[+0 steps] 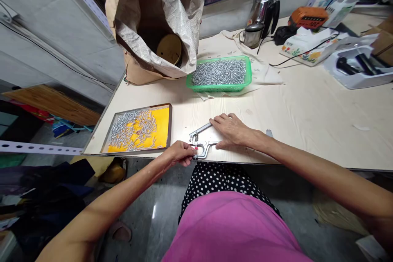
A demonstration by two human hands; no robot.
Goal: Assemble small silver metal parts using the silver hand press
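Landmark: metal hand press [202, 146], lying flat at the near edge of the table [307, 110], handles pointing away to the right.

- Left hand [180, 153]: at the jaw end of the press, fingertips bunched into a pinch and touching it. Cannot tell whether they grip a small piece or the press itself.
- Right hand [231, 131]: laid palm-down over the handles, fingers stretched out and relaxed, not clenched.
- Yellow tray [161, 125]: left of the press, near it, part-covered with small metal pieces [132, 129].
- Green basket [218, 86]: beyond the press, well apart, filled with similar metal pieces.
- Paper sack [159, 12]: beyond and left of the press, just beside the basket, mouth open.
- Kettle [260, 16]: far beyond the press, to the right.
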